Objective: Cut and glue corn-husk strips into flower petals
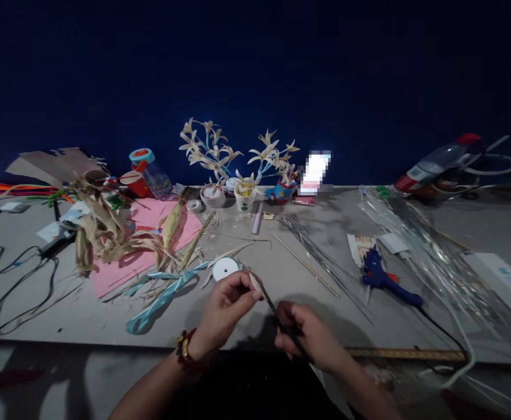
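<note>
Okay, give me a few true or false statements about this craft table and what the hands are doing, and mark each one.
1. The left hand pinches a pale husk strip in its fingers. True.
2. The right hand is empty. False: it grips dark scissors.
3. The blue glue gun lies to the right of both hands. True.
4. The beaded bracelet is on the right wrist. False: it is on the left wrist.
5. The white ribbon spool sits on the pink paper. False: it lies on the grey table, beside the paper.
</note>
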The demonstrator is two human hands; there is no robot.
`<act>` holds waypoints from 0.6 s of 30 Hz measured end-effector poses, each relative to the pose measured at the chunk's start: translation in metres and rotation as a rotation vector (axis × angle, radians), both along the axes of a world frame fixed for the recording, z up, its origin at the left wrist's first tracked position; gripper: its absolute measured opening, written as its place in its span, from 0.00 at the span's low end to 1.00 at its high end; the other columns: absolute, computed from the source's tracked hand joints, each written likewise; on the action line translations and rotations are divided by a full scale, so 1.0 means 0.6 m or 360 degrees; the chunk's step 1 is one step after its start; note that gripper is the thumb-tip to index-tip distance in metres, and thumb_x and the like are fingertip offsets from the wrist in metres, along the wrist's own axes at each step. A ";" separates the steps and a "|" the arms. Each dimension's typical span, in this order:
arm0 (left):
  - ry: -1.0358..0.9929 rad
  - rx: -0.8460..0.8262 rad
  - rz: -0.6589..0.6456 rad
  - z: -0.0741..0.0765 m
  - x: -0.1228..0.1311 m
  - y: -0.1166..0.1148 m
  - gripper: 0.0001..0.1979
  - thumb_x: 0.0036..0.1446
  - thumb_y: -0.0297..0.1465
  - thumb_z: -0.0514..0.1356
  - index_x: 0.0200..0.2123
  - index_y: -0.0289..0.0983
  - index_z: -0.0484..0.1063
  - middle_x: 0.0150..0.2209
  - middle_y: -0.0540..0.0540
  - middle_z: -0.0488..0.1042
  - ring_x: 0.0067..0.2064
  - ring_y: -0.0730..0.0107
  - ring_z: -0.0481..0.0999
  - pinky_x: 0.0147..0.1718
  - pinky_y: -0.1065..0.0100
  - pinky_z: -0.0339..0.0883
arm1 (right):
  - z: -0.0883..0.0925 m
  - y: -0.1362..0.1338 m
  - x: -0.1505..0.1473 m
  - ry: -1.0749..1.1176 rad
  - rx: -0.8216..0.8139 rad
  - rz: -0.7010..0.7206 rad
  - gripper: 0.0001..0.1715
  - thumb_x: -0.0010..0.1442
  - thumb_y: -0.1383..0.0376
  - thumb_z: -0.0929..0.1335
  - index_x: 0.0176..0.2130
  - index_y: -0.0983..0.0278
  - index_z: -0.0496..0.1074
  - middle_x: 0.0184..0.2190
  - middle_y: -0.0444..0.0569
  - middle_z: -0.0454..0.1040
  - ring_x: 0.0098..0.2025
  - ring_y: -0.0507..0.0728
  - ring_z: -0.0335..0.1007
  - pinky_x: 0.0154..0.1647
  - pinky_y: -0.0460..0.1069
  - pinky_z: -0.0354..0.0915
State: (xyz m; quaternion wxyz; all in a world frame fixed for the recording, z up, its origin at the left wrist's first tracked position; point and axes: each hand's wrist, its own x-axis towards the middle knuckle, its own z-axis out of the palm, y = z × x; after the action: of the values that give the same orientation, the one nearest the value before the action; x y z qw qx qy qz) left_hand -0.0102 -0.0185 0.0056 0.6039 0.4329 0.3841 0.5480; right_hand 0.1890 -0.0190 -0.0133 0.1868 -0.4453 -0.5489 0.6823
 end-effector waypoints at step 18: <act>0.0111 -0.0061 -0.0132 0.016 -0.006 0.003 0.11 0.58 0.33 0.66 0.29 0.36 0.67 0.32 0.47 0.72 0.35 0.69 0.69 0.37 0.69 0.62 | -0.004 0.002 0.003 -0.0044 -0.0038 0.0038 0.31 0.45 0.48 0.76 0.25 0.59 0.55 0.18 0.35 0.60 0.19 0.47 0.54 0.19 0.43 0.48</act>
State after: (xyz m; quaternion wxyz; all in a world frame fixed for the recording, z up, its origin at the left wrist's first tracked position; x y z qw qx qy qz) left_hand -0.0137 -0.0167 0.0152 0.6207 0.4556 0.3969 0.4996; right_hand 0.1905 -0.0175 -0.0155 0.1657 -0.4503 -0.5484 0.6848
